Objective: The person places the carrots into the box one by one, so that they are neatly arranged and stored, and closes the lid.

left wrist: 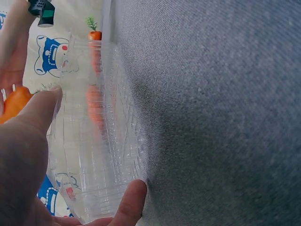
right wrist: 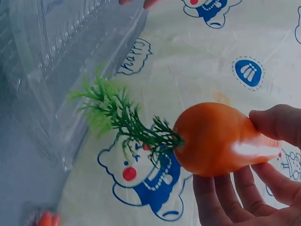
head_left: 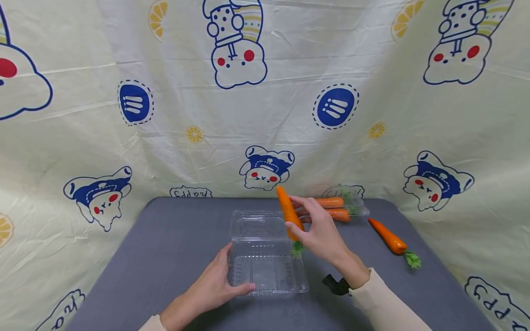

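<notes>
Fingers of the right hand [head_left: 319, 227] pinch a carrot [head_left: 289, 212] by the right side of the clear box [head_left: 281, 290]; its long axis slants, narrow tip pointing away and slightly left, leafy end toward the box. The left hand [head_left: 213, 282], fingers wide, grips the box's near-left corner. Right of the box, another carrot [head_left: 388, 236] points away and left.

Carrots [head_left: 388, 236] orange, their leafy tops [head_left: 412, 259] green; clamshell box [head_left: 290, 291] colourless; tabletop [head_left: 157, 257] slate-grey. Cream backdrop [head_left: 290, 119] — blue-outlined, red-cheeked cartoon animals [head_left: 267, 171], orange citrus slices [head_left: 194, 134]. Wrist-worn device [head_left: 336, 285] probably black.
</notes>
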`<state>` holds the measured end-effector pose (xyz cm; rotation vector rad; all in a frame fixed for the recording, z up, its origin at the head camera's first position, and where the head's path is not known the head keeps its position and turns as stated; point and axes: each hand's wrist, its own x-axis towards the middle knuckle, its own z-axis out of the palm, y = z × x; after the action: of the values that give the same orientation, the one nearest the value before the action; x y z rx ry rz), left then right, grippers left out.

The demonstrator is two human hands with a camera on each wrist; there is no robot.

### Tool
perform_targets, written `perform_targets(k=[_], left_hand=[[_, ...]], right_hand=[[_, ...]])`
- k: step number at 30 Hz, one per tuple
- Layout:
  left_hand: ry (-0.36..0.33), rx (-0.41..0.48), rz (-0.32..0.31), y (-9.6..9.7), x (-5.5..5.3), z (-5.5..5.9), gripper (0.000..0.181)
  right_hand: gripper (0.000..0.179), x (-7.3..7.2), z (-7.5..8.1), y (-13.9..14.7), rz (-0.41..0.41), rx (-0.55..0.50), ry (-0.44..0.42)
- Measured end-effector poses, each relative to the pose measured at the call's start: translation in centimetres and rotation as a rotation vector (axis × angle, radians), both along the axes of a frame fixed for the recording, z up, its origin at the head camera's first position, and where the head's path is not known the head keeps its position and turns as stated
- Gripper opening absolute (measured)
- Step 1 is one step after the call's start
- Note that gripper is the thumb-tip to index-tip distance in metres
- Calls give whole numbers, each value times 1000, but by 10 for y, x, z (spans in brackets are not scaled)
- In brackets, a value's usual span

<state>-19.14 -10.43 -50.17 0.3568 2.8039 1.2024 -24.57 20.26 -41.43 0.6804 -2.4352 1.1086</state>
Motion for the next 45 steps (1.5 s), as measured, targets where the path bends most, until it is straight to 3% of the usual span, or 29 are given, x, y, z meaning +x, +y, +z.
perform_targets(k=[7,13,22,35,45], left_hand=[[-43,-17,4,1,-3,0,136],[-55,-17,6,1,-3,0,137],[-39,-26,-3,0,-4,1,135],[-77,-17,9,0,-1,3,134],[-88,-9,-9,0,-3,1,134]], right_hand=[[64,-10,-14,-14,91,45,-132],[56,-18,-27,-19,160,160,-240],[51,-26,-32,-24,260,364,-249],[43,-22,-36,-52,114,655,-215],[38,-19,-36,-52,79,689,-237]])
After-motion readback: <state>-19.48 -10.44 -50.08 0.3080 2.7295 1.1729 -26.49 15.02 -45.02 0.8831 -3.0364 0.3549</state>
